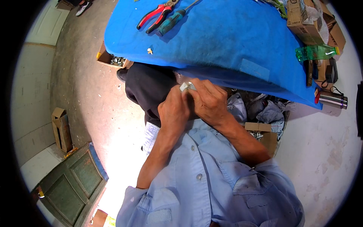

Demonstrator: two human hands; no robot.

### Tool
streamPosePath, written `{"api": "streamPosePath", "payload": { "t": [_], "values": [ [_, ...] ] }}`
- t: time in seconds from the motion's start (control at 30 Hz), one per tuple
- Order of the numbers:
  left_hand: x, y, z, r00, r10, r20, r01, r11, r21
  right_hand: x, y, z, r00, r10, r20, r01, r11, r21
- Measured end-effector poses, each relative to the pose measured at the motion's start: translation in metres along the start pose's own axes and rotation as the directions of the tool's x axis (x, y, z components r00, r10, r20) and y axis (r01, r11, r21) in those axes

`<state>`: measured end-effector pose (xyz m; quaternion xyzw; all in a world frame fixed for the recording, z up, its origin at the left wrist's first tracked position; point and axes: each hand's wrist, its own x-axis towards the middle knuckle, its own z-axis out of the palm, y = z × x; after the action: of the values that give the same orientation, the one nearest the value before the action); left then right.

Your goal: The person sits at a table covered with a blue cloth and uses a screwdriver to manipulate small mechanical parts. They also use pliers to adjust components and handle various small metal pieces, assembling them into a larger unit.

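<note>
Both hands were in tight, and we had our eyes right on the small white piece (184, 87), held up between the fingertips, just off the near edge of the blue table (227, 38) and right beside the dark trousers (149, 87)! The left hand (174, 108) had it pinched, thumb and fingers pressed together on its left end; the right hand (210, 99) met it from the other side, fingers curled in and gripping at the right end. One piece or two parts meeting? We could not tell at that size. And its line? What we saw of the long axis ran roughly left to right, fingertips to fingertips, slightly tilted; which end was the front, we could not make out. Up on the table, the red-and-black pliers (155, 17) and the teal screwdriver (172, 22) lay side by side, handles aimed toward the lower left, with a pale fragment (150, 51) nearer the edge. Over on the right side, we picked out a green bottle (317, 53) and a steel flask (332, 100).
</note>
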<state>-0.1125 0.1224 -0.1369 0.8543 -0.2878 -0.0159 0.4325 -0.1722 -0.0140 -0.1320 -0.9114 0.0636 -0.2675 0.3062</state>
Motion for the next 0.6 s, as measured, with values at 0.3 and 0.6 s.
{"api": "streamPosePath", "payload": {
  "t": [0.3,0.6],
  "values": [
    [-0.006,-0.007,-0.004,1.000,-0.001,0.009,0.001,1.000,0.004,-0.004,-0.006,0.003,0.999,0.051,0.006,-0.051,0.997,0.049],
    [-0.009,-0.012,-0.030,0.955,0.161,0.247,-0.179,0.982,0.054,0.014,0.010,-0.048,0.694,0.172,0.699,-0.468,0.845,0.257]
  ]
}}
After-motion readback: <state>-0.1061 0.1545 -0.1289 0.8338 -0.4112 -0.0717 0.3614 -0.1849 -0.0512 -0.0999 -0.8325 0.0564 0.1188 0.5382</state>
